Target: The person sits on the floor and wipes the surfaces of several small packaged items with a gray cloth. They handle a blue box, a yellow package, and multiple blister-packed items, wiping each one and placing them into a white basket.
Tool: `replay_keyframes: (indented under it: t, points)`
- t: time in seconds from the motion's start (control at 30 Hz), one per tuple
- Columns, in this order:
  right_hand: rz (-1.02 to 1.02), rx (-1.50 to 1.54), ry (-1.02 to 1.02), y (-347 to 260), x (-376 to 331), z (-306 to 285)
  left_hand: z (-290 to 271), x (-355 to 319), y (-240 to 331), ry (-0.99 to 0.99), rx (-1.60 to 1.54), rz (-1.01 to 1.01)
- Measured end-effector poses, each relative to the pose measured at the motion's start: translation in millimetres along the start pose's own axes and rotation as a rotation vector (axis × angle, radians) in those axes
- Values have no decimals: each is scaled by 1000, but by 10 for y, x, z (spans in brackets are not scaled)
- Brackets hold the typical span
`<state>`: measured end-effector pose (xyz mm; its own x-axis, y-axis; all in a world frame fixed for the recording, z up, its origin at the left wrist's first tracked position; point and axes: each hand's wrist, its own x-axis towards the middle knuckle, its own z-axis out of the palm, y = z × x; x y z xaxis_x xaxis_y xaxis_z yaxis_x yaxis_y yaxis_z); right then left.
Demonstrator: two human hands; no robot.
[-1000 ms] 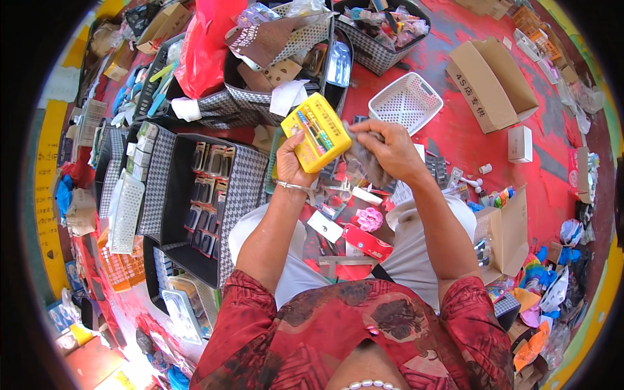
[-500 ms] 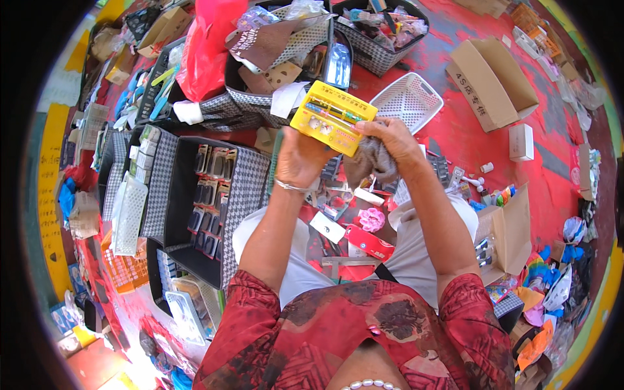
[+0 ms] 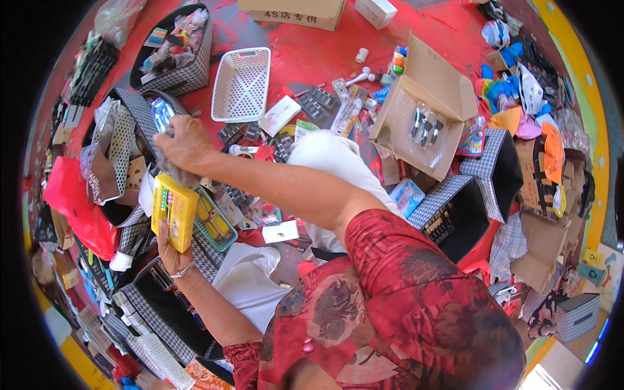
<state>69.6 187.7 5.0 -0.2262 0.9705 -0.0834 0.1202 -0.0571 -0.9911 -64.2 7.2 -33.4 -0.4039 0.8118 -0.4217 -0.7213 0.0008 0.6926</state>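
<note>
Red floor (image 3: pixel 305 39), worn to dark patches, is crowded with small goods on every side; a curved yellow border is noted at the far right. Bins covered in black-and-white houndstooth (image 3: pixel 175 81) are ranged around the seated person, one heaped with clear-wrapped items. A white plastic basket (image 3: pixel 240 84), rectangular and perforated, is set on the floor near a cardboard box (image 3: pixel 448 94) lined with bubble wrap. Crinkled red plastic (image 3: pixel 78 211) is bunched at left. The yellow case (image 3: pixel 177 208), glossy, flat and round-cornered, is held tilted just beside a teal tray (image 3: pixel 229 244), its lower part gripped by the left hand (image 3: pixel 171 250). Soft grey cloth (image 3: pixel 187 177) is bunched in the right hand (image 3: pixel 185 146), fingers curled, above the case.
</note>
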Motion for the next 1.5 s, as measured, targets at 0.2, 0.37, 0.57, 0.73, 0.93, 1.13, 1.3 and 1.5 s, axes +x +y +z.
replay_keyframes:
  t: [0.2,0.37,0.57,0.73,0.93,1.13,1.3,1.5]
  points:
    - [-70,-117,-140,81,-278,266,-377,110,-26,6,-105,-85]
    - [-80,-185,-214,162,-338,309,-484,160,80,133,-110,-50]
    - [-447,-530,-468,186,-333,117,-201,115,74,-113,-18,117]
    - [-90,-63,-273,7,-112,-167,-37,65,-50,36,-287,157]
    - [-678,-117,-327,-132,-695,181,76,114,-167,82,-466,-6]
    - [-1315,-442,-463,-9,-796,300,188,47,-193,37,-482,-65]
    - [-1028,-478,-235,-11,-375,241,265,0,-208,23,-564,-39]
    - [-301,-88,-128,-121,-211,95,220,85,-307,136,-616,60]
